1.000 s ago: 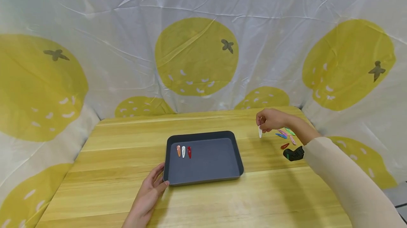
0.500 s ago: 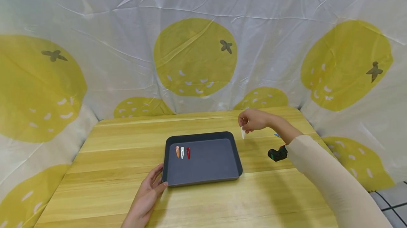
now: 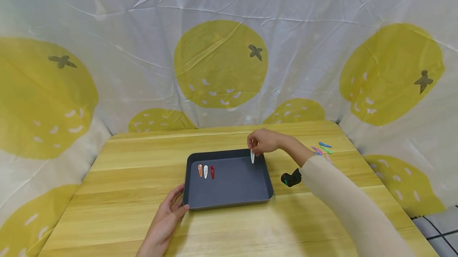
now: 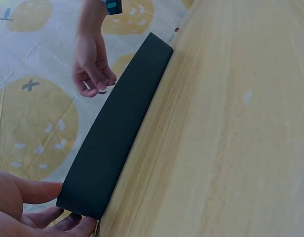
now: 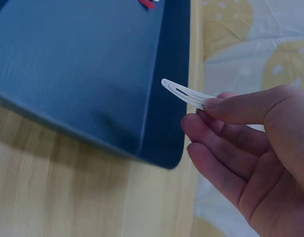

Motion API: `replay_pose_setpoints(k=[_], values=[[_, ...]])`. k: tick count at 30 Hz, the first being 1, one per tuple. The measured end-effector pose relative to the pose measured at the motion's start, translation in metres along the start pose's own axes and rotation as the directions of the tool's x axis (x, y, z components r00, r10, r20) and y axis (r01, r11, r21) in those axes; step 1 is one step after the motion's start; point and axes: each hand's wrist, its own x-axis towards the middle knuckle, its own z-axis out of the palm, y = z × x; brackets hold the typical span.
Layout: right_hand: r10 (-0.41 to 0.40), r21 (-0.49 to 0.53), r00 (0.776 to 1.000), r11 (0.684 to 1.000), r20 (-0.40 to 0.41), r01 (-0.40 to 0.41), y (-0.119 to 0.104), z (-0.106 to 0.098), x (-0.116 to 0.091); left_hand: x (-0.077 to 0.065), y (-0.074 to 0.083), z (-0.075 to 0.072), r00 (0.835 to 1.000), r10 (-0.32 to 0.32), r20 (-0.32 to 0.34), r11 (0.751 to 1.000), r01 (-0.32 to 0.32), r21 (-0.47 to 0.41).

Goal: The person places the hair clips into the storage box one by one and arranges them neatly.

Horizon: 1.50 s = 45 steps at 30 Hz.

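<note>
My right hand point(image 3: 262, 141) pinches a white snap hair clip point(image 5: 184, 94) by one end between thumb and fingers. The clip hangs over the back right corner of a dark baking tray point(image 3: 234, 205), above its floor. At the tray's front left corner, my left hand point(image 3: 165, 219) grips the wall, thumb on one side and fingers on the other, as the left wrist view also shows. Inside the tray, near its left side, lie an orange hair clip point(image 3: 200, 171), a white hair clip point(image 3: 205, 172) and a red hair clip point(image 3: 212, 172) in a row.
Several loose hair clips, among them a blue clip point(image 3: 325, 145) and a green clip point(image 3: 327, 150), lie at the right of the wooden table point(image 3: 118, 193). A black device point(image 3: 291, 178) sits by the right sleeve. A lemon-print cloth point(image 3: 222, 62) hangs behind the table.
My right hand has moved left with the white hair clip, from beside the loose clips to above the tray's back right corner. My left hand and the tray stay in place.
</note>
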Motion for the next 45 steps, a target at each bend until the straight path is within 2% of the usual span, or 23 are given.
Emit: replay_pose_setpoints(k=[8,17,28,33,40,45], values=[[-0.028,-0.003,1.0,1.0,0.014,0.028,-0.012,0.015,0.027,0.0,-0.002,-0.001,1.0,-0.004,-0.007,1.0,0.004,0.008],[-0.058,-0.069,0.998,0.996,0.01,0.059,-0.033,0.028,0.052,0.0,0.0,0.001,1.0,-0.007,-0.007,1.0,0.007,0.013],[-0.086,-0.09,0.995,0.992,0.05,0.091,-0.045,0.053,0.08,0.001,0.0,0.004,1.0,-0.015,-0.012,1.0,0.015,0.001],[-0.104,-0.088,0.991,0.99,0.089,0.112,-0.048,0.063,0.089,0.001,0.0,0.002,0.999,-0.028,-0.019,1.0,0.028,0.005],[-0.083,-0.109,0.991,0.99,0.105,0.094,-0.049,0.071,0.097,0.001,0.001,0.002,0.999,-0.03,-0.02,0.999,0.03,0.015],[-0.058,-0.169,0.993,0.983,0.102,0.075,-0.05,0.073,0.098,0.0,0.001,0.002,1.0,-0.025,-0.016,1.0,0.026,0.012]])
